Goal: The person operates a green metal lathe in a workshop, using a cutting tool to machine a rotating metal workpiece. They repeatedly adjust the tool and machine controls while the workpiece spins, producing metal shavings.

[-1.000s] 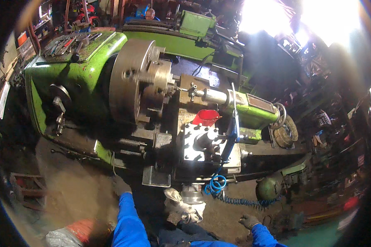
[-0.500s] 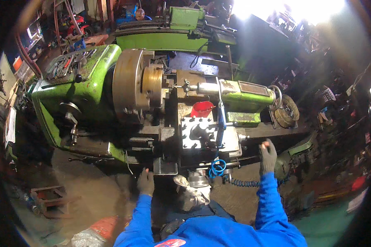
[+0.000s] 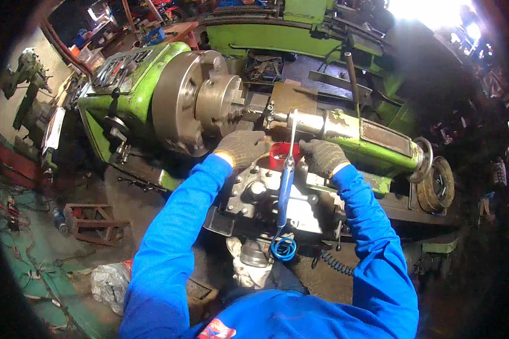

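My left hand [image 3: 243,148], in a dark knit glove, is at the left side of a red container [image 3: 277,155], its fingers curled in at the edge. From the other side my right hand [image 3: 324,156], gloved alike, has its bent fingertips at the container's right edge. Fingertip contact is partly hidden. The container sits on the lathe carriage, just beyond the square tool post [image 3: 254,191]. A blue air blow gun [image 3: 285,189] with a long metal nozzle lies across the carriage, between my forearms. Left of my left hand is the big lathe chuck [image 3: 178,101].
The green tailstock [image 3: 373,141] with its handwheel [image 3: 424,160] stands to the right, its quill pointing at the chuck. Tools lie on the green headstock [image 3: 136,85]. A blue coiled hose [image 3: 284,248] hangs in front. Another green machine [image 3: 266,39] stands behind.
Both hands have moved up and inward, from low in front of the lathe to either side of the red container. The view has shifted, and the person at the back is out of sight.
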The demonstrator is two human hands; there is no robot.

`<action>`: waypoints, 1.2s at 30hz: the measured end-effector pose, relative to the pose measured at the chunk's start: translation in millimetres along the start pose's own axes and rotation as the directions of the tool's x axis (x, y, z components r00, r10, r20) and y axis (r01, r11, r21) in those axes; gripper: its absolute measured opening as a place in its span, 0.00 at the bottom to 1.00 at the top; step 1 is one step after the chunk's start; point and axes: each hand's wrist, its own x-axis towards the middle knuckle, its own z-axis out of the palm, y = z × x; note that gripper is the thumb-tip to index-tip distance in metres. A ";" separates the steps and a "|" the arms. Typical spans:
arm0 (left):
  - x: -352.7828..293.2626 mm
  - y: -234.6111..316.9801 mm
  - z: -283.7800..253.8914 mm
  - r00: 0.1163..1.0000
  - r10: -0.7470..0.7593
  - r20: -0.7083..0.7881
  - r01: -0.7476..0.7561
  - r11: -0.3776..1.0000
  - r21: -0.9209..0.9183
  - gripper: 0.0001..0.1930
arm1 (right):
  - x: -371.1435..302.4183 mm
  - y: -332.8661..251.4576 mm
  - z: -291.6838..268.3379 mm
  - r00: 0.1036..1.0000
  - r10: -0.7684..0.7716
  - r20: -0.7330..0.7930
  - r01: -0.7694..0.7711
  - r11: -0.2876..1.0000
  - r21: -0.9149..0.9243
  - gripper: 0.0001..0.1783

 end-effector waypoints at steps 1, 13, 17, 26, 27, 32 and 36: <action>13.2 -1.5 6.6 0.999 -0.001 0.042 -0.003 0.996 0.094 0.24 | 4.2 0.8 3.1 0.998 -0.050 -0.023 0.050 0.999 0.012 0.21; 54.2 -6.2 48.9 0.965 0.222 -0.141 -0.196 0.964 0.178 0.16 | -5.5 31.6 23.8 0.871 -0.174 -0.460 0.293 0.934 0.202 0.24; 59.0 4.9 55.0 0.989 0.083 -0.119 -0.056 0.975 0.217 0.14 | -26.2 42.5 28.2 0.822 -0.111 -0.559 0.292 0.924 0.246 0.24; 56.0 32.0 46.9 0.977 0.210 -0.037 -0.193 0.946 0.261 0.10 | -23.6 35.3 24.9 0.854 -0.165 -0.493 0.327 0.908 0.263 0.25; 54.7 33.9 47.1 0.980 0.195 -0.030 -0.180 0.947 0.266 0.10 | -22.6 32.9 24.4 0.859 -0.182 -0.479 0.332 0.910 0.249 0.26; 49.8 35.6 47.9 0.970 0.234 -0.067 -0.214 0.950 0.228 0.08 | -12.9 26.4 36.2 0.906 -0.224 -0.358 0.292 0.945 0.145 0.27; 50.0 22.9 51.8 0.977 0.212 -0.035 -0.199 0.953 0.229 0.10 | -8.3 19.5 41.7 0.922 -0.237 -0.307 0.300 0.938 0.176 0.28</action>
